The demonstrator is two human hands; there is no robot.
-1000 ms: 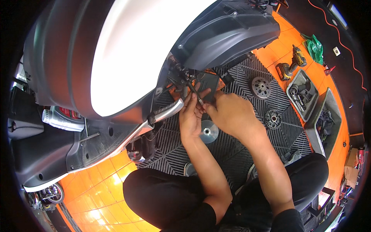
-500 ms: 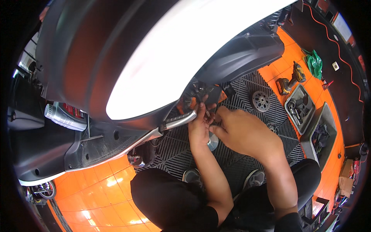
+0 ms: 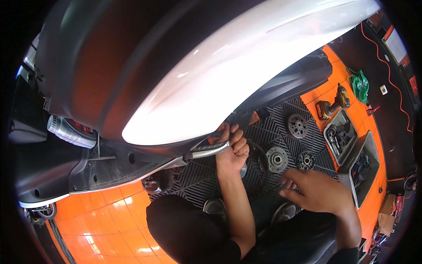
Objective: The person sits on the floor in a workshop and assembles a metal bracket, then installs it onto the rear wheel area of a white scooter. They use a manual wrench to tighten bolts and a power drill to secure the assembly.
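Observation:
Under the white-and-black scooter body panel (image 3: 220, 66), my left hand (image 3: 233, 154) is raised beside the silver folding footrest (image 3: 211, 150), fingers curled around something I cannot make out in the dark gap. My right hand (image 3: 316, 191) is lower and to the right, clear of the scooter, its fingers loosely bent and apart from the thumb, with nothing visible in them. Just beyond it, several metal discs lie on the black ribbed mat (image 3: 281, 123), among them a flanged plate (image 3: 277, 165), a perforated disc (image 3: 297, 131) and a toothed round part (image 3: 305, 165).
A cordless power tool (image 3: 324, 111), a tray of sockets (image 3: 338, 145), a deeper grey bin (image 3: 367, 185) and a green bag (image 3: 359, 88) are on the orange tiles at right. An oil bottle (image 3: 72, 136) sits on the footboard (image 3: 114, 171). Cardboard boxes (image 3: 387, 213) stand at far right.
My right hand has left my left hand, moving down and right, uncovering discs on the mat. My left hand stays up by the footrest. The scooter panel fills more of the view.

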